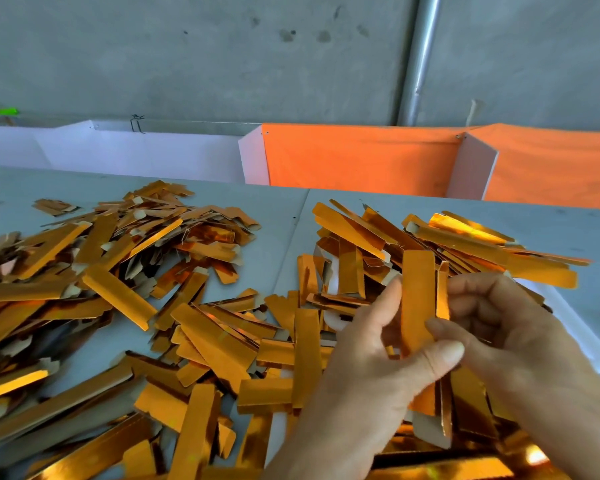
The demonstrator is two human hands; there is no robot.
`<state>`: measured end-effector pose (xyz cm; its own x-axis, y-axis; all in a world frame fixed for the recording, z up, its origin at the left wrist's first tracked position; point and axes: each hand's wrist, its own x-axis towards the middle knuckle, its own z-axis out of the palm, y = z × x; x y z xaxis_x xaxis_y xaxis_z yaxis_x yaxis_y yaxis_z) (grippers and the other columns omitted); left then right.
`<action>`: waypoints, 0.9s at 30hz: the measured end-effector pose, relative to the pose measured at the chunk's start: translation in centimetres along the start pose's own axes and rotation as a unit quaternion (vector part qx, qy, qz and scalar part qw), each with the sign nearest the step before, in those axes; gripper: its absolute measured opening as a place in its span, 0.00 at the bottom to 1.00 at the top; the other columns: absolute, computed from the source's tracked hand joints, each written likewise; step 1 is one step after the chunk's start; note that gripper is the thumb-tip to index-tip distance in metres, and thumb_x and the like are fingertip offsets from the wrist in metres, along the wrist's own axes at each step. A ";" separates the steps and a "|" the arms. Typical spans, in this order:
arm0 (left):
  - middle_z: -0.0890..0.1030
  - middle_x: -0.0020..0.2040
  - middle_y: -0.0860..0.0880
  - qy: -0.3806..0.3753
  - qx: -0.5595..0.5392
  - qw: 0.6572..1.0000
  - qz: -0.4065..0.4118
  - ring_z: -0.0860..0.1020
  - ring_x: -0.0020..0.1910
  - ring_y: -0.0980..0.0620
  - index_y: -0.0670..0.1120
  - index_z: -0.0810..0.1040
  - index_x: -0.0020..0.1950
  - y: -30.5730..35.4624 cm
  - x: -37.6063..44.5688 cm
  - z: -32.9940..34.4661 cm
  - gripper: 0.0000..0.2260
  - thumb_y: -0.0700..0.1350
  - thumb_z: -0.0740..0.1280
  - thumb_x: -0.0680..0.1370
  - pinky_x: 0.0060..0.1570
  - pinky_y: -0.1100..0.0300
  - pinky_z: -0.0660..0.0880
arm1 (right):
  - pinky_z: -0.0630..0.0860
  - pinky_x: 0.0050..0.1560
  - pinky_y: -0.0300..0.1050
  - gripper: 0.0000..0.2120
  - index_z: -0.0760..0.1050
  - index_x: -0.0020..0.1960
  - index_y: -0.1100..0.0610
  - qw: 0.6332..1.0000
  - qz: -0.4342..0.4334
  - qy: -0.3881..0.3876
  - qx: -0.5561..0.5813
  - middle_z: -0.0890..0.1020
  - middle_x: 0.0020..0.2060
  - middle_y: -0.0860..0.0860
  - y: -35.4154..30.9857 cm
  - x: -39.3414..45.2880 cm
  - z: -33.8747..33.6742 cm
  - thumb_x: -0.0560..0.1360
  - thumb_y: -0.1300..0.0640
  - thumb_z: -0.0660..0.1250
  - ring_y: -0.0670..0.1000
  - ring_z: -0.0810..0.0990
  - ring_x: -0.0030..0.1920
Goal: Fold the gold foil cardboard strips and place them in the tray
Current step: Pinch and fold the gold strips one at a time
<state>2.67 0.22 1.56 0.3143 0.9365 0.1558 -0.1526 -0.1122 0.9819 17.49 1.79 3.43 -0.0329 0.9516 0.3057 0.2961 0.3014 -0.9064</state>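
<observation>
Both hands hold one upright gold foil cardboard strip (417,299) above the grey counter (284,216): left hand (371,368) grip pinching its lower part, right hand (520,341) fingers curled on its edge, probably to crease it lengthwise.

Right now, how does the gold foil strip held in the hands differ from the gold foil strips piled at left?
The held gold foil cardboard strip stands upright, pinched between the left hand and right hand; the left pile of gold foil strips lies flat and jumbled on the grey table. The held strip is single and lifted; the pile overlaps, many showing plain backs. Both share shiny gold foil.
</observation>
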 end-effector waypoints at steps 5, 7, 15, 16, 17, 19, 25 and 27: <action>0.78 0.59 0.57 0.029 0.057 0.998 0.018 0.76 0.58 0.62 0.64 0.66 0.69 0.6 0.1 0.1 0.24 0.44 0.67 0.77 0.60 0.59 0.74 | 0.80 0.33 0.37 0.16 0.77 0.44 0.41 0.999 -0.001 -0.022 0.031 0.85 0.38 0.49 -0.2 -0.1 -0.2 0.56 0.46 0.71 0.47 0.84 0.36; 0.79 0.57 0.60 0.028 0.065 0.997 0.008 0.76 0.57 0.64 0.65 0.67 0.67 0.5 0.1 -0.1 0.22 0.44 0.64 0.79 0.53 0.66 0.76 | 0.79 0.31 0.37 0.16 0.77 0.45 0.41 0.999 -0.004 -0.033 0.038 0.85 0.38 0.51 -0.4 -0.1 -0.4 0.57 0.46 0.71 0.49 0.84 0.36; 0.74 0.61 0.63 0.044 0.122 0.991 0.029 0.73 0.59 0.66 0.67 0.60 0.71 0.5 0.2 0.3 0.23 0.48 0.61 0.80 0.56 0.68 0.73 | 0.77 0.28 0.34 0.17 0.78 0.46 0.41 1.000 -0.001 -0.019 0.024 0.83 0.36 0.50 -0.3 -0.2 -0.3 0.57 0.45 0.71 0.45 0.81 0.31; 0.74 0.61 0.61 0.037 0.121 0.991 0.036 0.73 0.60 0.64 0.67 0.61 0.71 0.5 0.2 0.4 0.23 0.47 0.62 0.80 0.57 0.65 0.73 | 0.77 0.28 0.34 0.15 0.78 0.45 0.44 0.999 0.000 -0.019 0.028 0.83 0.36 0.50 -0.4 -0.2 -0.3 0.58 0.47 0.71 0.45 0.81 0.30; 0.75 0.61 0.59 0.036 0.124 0.991 0.040 0.74 0.59 0.63 0.66 0.62 0.70 0.5 0.2 0.3 0.24 0.46 0.64 0.79 0.58 0.63 0.74 | 0.76 0.27 0.33 0.13 0.78 0.44 0.47 0.999 0.002 -0.022 0.036 0.83 0.34 0.50 -0.5 -0.3 -0.3 0.59 0.49 0.71 0.44 0.80 0.29; 0.75 0.61 0.59 0.040 0.138 0.989 0.034 0.75 0.58 0.63 0.67 0.63 0.70 0.4 0.3 0.2 0.25 0.45 0.65 0.79 0.57 0.63 0.74 | 0.75 0.27 0.31 0.13 0.78 0.45 0.51 0.999 0.005 -0.026 0.044 0.82 0.32 0.49 -0.6 -0.3 -0.5 0.60 0.50 0.71 0.43 0.79 0.27; 0.71 0.61 0.63 0.026 0.221 0.974 0.039 0.71 0.58 0.68 0.70 0.58 0.70 0.3 0.3 0.3 0.23 0.48 0.60 0.81 0.54 0.72 0.70 | 0.76 0.29 0.36 0.25 0.82 0.48 0.49 0.985 0.023 -0.050 0.161 0.80 0.32 0.49 -1.2 -0.2 -1.7 0.56 0.38 0.80 0.48 0.77 0.29; 0.70 0.61 0.63 0.025 0.241 0.969 0.043 0.70 0.59 0.68 0.68 0.57 0.72 0.2 0.4 0.4 0.23 0.49 0.58 0.81 0.56 0.70 0.70 | 0.75 0.28 0.37 0.30 0.82 0.48 0.50 0.977 0.038 -0.065 0.201 0.80 0.33 0.49 -1.3 0.0 -2.0 0.52 0.38 0.81 0.48 0.77 0.28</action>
<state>3.15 0.41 1.84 0.2730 0.9299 0.2464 0.2830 -0.3224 0.9033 19.02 1.25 5.16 -0.1542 0.9641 0.2162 -0.0955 0.2033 -0.9745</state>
